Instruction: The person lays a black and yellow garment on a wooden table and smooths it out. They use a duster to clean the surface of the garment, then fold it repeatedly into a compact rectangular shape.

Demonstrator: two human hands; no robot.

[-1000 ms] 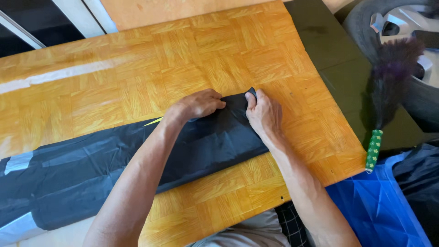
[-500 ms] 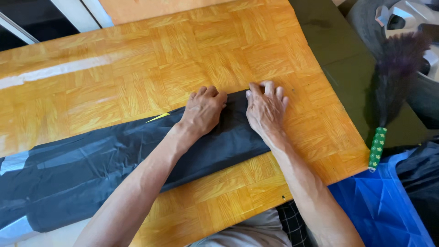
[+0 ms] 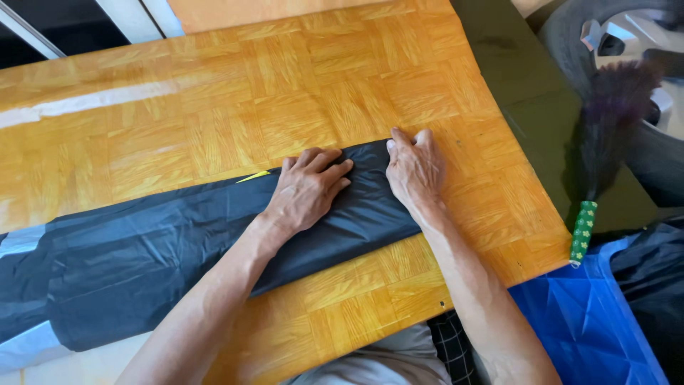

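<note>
Both hands now press flat where a second ago they pinched the end of the long folded black plastic sheet (image 3: 178,249) on the parquet-patterned wooden table (image 3: 249,93). Left hand (image 3: 308,190) lies open-palmed on it; right hand (image 3: 415,167) flattens its right end.

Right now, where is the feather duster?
The feather duster stands at far right, off the wooden table's right edge, beside the tyre.

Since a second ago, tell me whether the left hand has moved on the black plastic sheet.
Yes. The left hand now lies flat, back from the black plastic sheet's right end, where it was pinching.
</note>
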